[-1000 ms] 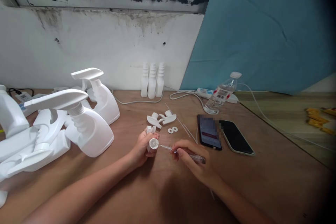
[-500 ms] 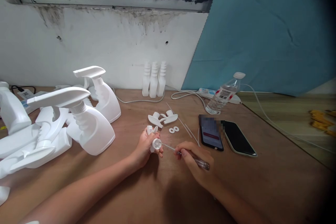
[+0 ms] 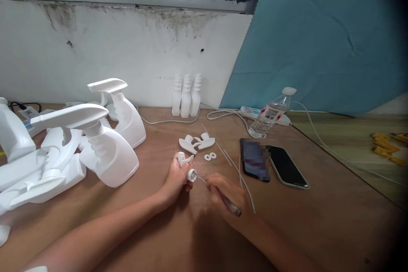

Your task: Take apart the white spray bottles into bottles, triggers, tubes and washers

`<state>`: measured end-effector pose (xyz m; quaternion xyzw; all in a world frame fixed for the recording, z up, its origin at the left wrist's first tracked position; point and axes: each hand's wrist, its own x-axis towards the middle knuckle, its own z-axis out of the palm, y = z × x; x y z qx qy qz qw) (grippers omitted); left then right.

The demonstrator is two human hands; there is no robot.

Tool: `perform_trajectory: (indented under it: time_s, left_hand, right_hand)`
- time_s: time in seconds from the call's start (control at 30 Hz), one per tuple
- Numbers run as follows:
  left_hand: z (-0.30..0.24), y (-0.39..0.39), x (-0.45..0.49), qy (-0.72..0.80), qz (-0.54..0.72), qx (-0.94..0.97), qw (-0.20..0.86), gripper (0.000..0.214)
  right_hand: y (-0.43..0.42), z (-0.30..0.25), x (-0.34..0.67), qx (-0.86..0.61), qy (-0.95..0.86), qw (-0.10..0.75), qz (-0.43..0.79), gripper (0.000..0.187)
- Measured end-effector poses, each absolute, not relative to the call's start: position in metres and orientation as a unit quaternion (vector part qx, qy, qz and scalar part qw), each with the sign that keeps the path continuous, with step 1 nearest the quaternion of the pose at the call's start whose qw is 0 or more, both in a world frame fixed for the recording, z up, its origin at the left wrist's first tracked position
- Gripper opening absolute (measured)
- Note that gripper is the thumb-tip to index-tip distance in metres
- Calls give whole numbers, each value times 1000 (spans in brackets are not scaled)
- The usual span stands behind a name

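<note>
One spray head [image 3: 182, 159]: lower centre of the frame, collar [image 3: 191, 175] facing right, probably for access.
Left hand [image 3: 174, 180]: fingers curled round it, apparently to steady it.
Right hand [image 3: 228, 193]: fingers pinching a slim tool [image 3: 235, 209], tip at the collar, likely for fine control.

in our left fingers [image 3: 188, 165] we see a trigger head [image 3: 181, 159] of smooth white plastic with a ribbed collar [image 3: 191, 174]. our right fingers [image 3: 213, 182] grip a tool with a thin metal shaft [image 3: 201, 178] and a glossy, see-through handle [image 3: 235, 209] that looks plastic. the tabletop [image 3: 153, 233] under our fingers looks like brown wood, smooth with a dull sheen. left of our fingers we find spray bottles [image 3: 118, 162] of smooth, softly glossy white plastic; right of our fingers, a clear, shiny plastic water bottle [image 3: 268, 115] and a phone [image 3: 287, 167] with a glossy black face. beyond our fingers hangs matt, creased blue cloth [image 3: 302, 51].
</note>
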<state>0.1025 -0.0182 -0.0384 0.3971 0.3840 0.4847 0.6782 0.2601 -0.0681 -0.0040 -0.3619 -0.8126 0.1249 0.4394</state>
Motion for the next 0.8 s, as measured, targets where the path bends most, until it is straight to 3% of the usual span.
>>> perform_trajectory:
  time_s: [0.23,0.4,0.8]
  left_hand:
    - [-35,-16,97,380,478,367,702,36]
    - [-29,-15,96,370,458,362,723,33]
    - [-26,-15,90,348,415,355,762,30]
  right_hand:
    - [-66,-11,262,-330,-830,419,167,19]
    - [-65,-13,262,-402,-742,468,262,22]
    - [-65,-15,260,-364,-622,532,445,23]
